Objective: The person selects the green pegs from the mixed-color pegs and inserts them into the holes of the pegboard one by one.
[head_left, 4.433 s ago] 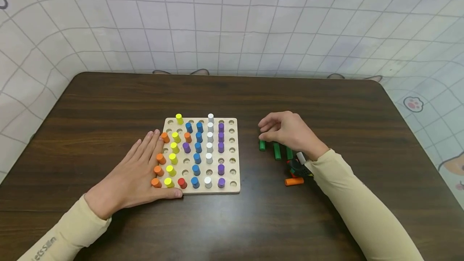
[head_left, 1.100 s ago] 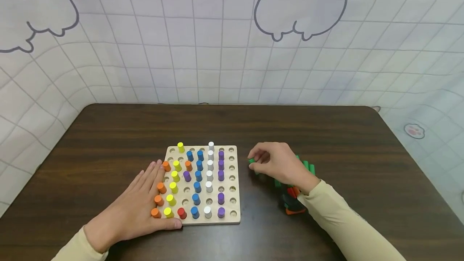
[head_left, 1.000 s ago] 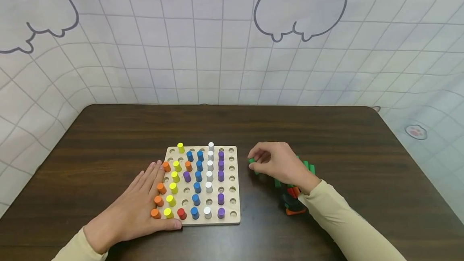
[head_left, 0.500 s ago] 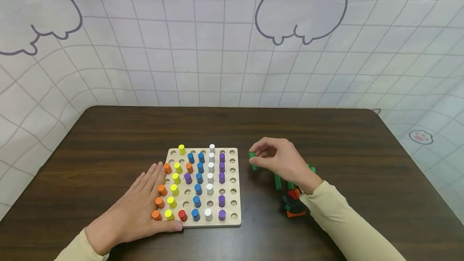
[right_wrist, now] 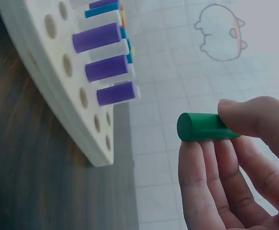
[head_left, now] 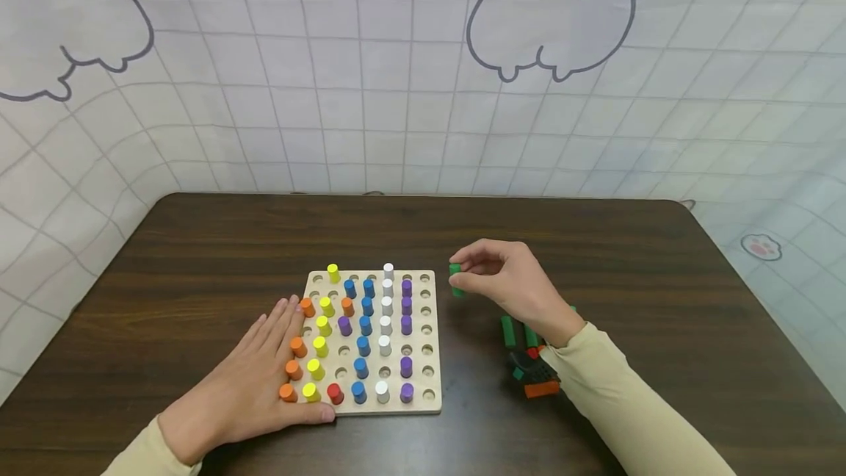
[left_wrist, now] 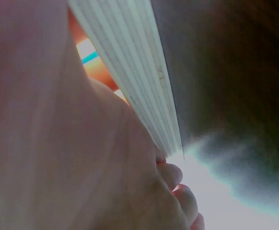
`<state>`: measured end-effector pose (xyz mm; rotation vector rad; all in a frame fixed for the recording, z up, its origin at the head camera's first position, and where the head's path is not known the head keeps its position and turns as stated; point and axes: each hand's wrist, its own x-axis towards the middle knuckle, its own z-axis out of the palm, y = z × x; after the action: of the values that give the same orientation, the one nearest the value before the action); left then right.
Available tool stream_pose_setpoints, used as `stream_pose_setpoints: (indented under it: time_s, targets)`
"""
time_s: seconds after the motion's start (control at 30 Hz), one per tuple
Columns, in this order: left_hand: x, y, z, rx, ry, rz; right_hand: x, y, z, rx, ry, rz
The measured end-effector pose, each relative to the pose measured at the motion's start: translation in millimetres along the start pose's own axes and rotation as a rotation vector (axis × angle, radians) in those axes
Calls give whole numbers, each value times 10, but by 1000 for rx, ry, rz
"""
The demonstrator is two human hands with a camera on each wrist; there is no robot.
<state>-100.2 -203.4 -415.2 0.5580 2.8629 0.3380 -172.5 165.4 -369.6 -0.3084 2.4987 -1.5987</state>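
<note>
A pale wooden pegboard (head_left: 418, 380) lies on the dark table, with columns of orange, yellow, blue, white and purple pegs standing in its holes. Its rightmost column of holes holds no pegs. My left hand (head_left: 247, 377) rests flat along the board's left edge, fingers straight, thumb at the front edge; the left wrist view shows the palm against the board's side (left_wrist: 129, 72). Right of the board, my right hand (head_left: 509, 278) pinches a green peg (right_wrist: 201, 126) between thumb and fingers. That peg is upright in the head view, apart from the board.
Loose green pegs (head_left: 507, 332) and an orange peg (head_left: 542, 389) lie on the table beneath my right wrist, which partly hides the pile along with a dark wrist strap (head_left: 532, 367). A white gridded cloth (head_left: 423, 94) hangs behind the table (head_left: 231, 241).
The right hand has gone from the loose pegs toward the board's far right side, lifting and uprighting the green peg. The left hand stays in place. The head view has tilted up.
</note>
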Motion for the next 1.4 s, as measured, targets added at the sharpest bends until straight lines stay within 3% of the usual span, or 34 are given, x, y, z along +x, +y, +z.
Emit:
stream_pose_setpoints:
  time_s: [0.77,1.4]
  targets:
    - [35,29,-102,14,-18,-21,250,-202,123,183,48,-39]
    - [45,82,-143,18,-27,-17,392,-125,181,152,104,-30]
